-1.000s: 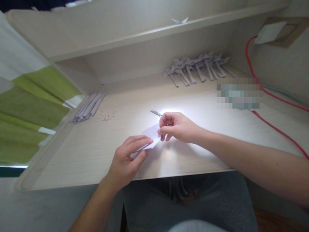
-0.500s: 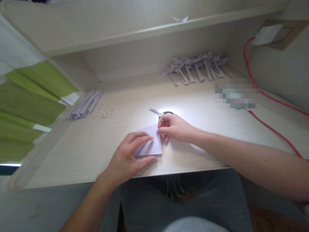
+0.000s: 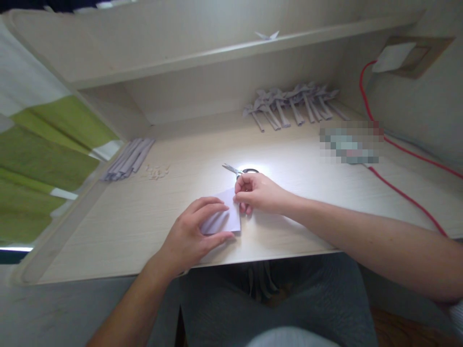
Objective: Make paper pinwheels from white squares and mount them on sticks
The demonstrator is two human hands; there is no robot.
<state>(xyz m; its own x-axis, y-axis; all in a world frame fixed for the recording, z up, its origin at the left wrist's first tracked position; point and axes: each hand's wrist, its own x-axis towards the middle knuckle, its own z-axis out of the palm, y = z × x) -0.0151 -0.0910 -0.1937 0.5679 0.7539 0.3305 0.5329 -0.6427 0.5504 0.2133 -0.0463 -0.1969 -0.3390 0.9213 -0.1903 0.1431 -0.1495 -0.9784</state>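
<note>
On the pale wooden desk [image 3: 311, 193], near its front edge, a small sheet of lilac paper [image 3: 224, 219] lies flat, lit by a bright patch of light. Left hand [image 3: 193, 236] rests on the sheet's left part, fingers spread and flat, thumb along the lower edge; it presses the paper down rather than gripping it. Right hand [image 3: 255, 193] is curled, thumb and forefinger pinched at the sheet's upper right corner; the remaining fingers are folded under, touching the desk just beside the paper. Scissors [image 3: 238, 170] lie on the desk immediately behind the right hand, blades pointing left, handles partly hidden by the knuckles; they are apart from the paper. Far left of the desk: a stack of folded paper strips [image 3: 128, 158] against the side panel, with a scatter of small paper scraps [image 3: 156, 171] just beside it. At the back right, a row of folded paper pieces with stems [image 3: 292, 102] lies against the rear wall. A red cable [image 3: 401, 192] runs from the wall socket plate [image 3: 394, 57] across the desk's right side. One small folded paper shape [image 3: 266, 35] sits on the shelf above. Green and white striped fabric [image 3: 43, 159] hangs to the left of the desk.
</note>
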